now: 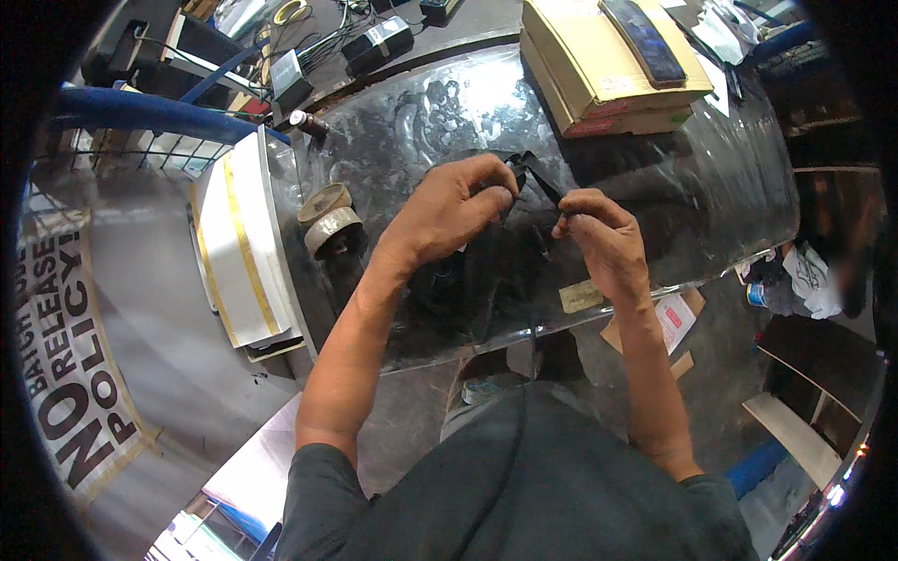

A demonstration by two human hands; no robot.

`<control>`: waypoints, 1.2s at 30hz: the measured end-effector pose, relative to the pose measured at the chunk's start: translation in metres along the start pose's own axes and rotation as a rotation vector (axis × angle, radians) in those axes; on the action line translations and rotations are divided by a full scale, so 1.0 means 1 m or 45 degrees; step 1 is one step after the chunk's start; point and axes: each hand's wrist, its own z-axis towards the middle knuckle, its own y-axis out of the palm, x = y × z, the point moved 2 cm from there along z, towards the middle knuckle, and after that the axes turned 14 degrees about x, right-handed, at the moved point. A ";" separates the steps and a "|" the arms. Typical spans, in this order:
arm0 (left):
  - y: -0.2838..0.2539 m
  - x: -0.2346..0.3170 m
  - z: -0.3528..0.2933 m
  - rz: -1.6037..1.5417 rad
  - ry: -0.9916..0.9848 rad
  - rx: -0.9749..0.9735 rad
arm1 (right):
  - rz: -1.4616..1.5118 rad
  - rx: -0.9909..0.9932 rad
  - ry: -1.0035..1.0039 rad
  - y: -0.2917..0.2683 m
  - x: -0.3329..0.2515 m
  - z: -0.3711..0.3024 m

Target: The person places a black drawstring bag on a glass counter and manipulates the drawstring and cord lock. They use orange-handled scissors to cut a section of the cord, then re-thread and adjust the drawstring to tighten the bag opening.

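Note:
A thin black strip, like a strap or band, runs between my hands above the dark, plastic-covered table. My left hand is closed, its thumb and fingers pinched on the strip's left part. Just to the right, my right hand pinches the strip's other end between thumb and fingertips. Beneath my hands the surface is dark, and I cannot make out whether more of the black piece lies there. Two tape rolls, a beige one and a whitish one, are left of my left wrist.
Stacked cardboard boxes with a phone on top stand at the back right. A small dark bottle is at the back left. White boards with yellow tape line the left edge. Black adapters and cables lie beyond.

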 end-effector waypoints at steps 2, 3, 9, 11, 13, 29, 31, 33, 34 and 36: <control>0.006 0.000 0.001 0.055 0.015 -0.019 | 0.036 0.001 -0.035 0.012 0.002 0.002; 0.009 0.001 0.002 0.033 -0.022 -0.029 | 0.056 -0.001 -0.035 0.016 0.003 0.003; 0.008 0.013 0.003 -0.040 -0.163 -0.075 | 0.171 0.024 -0.057 0.038 0.011 0.005; 0.005 0.013 0.003 -0.059 -0.207 -0.095 | 0.127 0.036 -0.085 0.041 0.014 0.005; 0.003 0.012 0.003 -0.048 -0.230 -0.104 | 0.079 0.045 -0.113 0.045 0.015 0.004; -0.001 0.009 0.006 -0.127 -0.322 -0.115 | 0.329 0.035 -0.071 0.056 0.021 0.003; -0.002 0.006 0.006 -0.111 -0.330 -0.122 | 0.303 0.011 -0.090 0.055 0.023 0.004; -0.004 0.007 0.006 -0.110 -0.326 -0.128 | 0.290 0.005 -0.088 0.057 0.024 0.003; -0.004 0.007 0.006 -0.110 -0.324 -0.131 | 0.283 0.002 -0.087 0.057 0.024 0.003; -0.004 0.005 0.005 -0.105 -0.269 -0.136 | 0.215 0.020 -0.087 0.056 0.024 0.003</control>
